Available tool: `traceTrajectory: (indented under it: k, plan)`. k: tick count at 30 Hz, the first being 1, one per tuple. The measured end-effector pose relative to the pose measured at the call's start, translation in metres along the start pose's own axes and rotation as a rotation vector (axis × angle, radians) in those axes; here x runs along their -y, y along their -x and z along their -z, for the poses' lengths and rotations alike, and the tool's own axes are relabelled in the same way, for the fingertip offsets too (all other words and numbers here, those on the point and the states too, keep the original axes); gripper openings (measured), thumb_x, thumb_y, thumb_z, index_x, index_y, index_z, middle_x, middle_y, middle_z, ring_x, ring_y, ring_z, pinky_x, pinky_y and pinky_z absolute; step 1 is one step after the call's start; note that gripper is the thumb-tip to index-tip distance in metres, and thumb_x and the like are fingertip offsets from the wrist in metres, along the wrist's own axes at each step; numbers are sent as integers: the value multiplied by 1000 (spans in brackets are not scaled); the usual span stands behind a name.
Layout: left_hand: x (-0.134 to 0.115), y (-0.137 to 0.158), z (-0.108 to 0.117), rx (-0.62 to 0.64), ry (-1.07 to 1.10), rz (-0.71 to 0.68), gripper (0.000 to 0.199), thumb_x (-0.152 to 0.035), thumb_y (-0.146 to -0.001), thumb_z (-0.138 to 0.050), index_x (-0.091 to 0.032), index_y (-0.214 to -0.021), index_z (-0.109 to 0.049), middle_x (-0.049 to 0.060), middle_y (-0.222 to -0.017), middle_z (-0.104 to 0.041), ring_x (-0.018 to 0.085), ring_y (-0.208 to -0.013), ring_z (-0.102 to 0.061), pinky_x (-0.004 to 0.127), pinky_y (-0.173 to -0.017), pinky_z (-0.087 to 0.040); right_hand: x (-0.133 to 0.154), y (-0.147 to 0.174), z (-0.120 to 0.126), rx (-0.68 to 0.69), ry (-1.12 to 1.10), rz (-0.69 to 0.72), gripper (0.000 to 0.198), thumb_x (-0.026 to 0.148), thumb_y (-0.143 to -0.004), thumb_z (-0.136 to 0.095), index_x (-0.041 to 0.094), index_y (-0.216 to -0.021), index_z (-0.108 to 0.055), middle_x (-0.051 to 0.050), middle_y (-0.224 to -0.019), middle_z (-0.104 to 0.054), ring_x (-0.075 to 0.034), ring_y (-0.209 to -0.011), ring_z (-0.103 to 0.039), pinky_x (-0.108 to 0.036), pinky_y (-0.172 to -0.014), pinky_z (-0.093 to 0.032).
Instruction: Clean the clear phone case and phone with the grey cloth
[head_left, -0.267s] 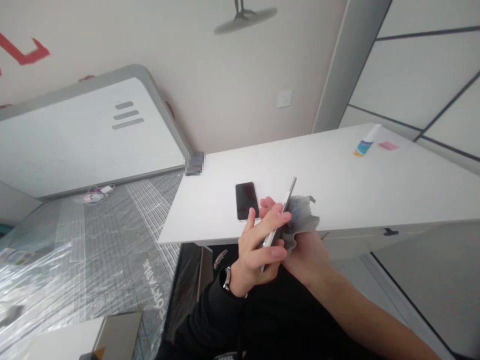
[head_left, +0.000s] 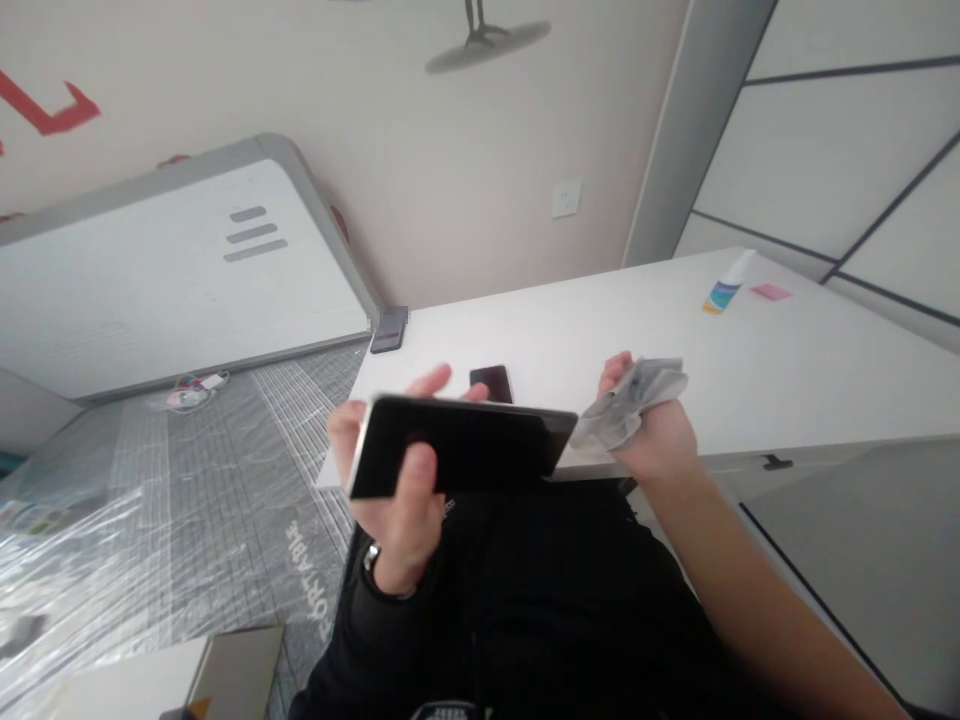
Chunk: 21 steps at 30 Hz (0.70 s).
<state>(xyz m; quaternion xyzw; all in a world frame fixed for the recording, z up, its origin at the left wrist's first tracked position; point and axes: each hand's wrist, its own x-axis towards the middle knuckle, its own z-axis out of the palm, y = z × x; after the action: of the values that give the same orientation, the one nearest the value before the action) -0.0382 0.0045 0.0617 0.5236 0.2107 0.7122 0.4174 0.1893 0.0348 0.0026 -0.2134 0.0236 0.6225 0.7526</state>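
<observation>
1. The left hand (head_left: 405, 500) grips a flat black glass-fronted phone (head_left: 457, 445), now turned screen-up from its edge-on tilt a moment ago
2. The right hand (head_left: 652, 430) clutches a crumpled grey cloth (head_left: 630, 400), lifted off the screen
3. A second dark phone (head_left: 491, 382) lies on the white tabletop (head_left: 750, 370)

A white desk (head_left: 750, 380) is stretching across the right middle of the frame. A second dark phone (head_left: 491, 383) is lying flat near its front edge, and a small dark object (head_left: 389, 331) is sitting at its far left corner. A small spray bottle (head_left: 726, 283) is lying toward the upper right, just beside a pink note (head_left: 770, 292). Clear plastic sheeting (head_left: 150, 480) is covering the floor at lower left.
</observation>
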Motion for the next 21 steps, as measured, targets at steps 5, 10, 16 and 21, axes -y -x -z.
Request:
traceTrajectory:
  k: [5, 10, 16, 21]
  plan:
    - [22, -87, 36, 11, -185, 319, 38, -45, -87, -78, -19, -111, -65, 10, -113, -81, 20, -75, -79, 27, -62, -64, 17, -18, 14, -116, -47, -11, 32, 32, -108, -37, 22, -107, -67, -2, -84, -77, -15, -78, -78, -28, -69, -68]
    - [88, -118, 68, 41, -312, 569, 31, -36, -87, -75, -14, -106, -64, 15, -108, -81, 21, -70, -78, 27, -54, -60, 10, -25, 17, -115, 90, -112, 38, 41, -108, -34, 21, -122, -63, -10, -107, -78, -21, -95, -79, -38, -76, -69]
    - [123, -108, 87, 86, -400, 632, 31, -40, -90, -72, -15, -104, -62, 11, -89, -80, 23, -69, -77, 32, -59, -62, 14, -36, 29, 17, 473, -97, 33, 41, -104, -42, 25, -116, -69, -11, -133, -74, -24, -121, -73, -44, -92, -65]
    - [137, -104, 95, 106, -600, 608, 24, -38, -91, -69, -16, -100, -65, 10, -89, -79, 26, -82, -77, 39, -77, -63, 17, -47, 41, 152, 842, 34, 39, 52, -94, -54, 27, -116, -74, -11, -138, -72, -29, -133, -66, -48, -102, -60]
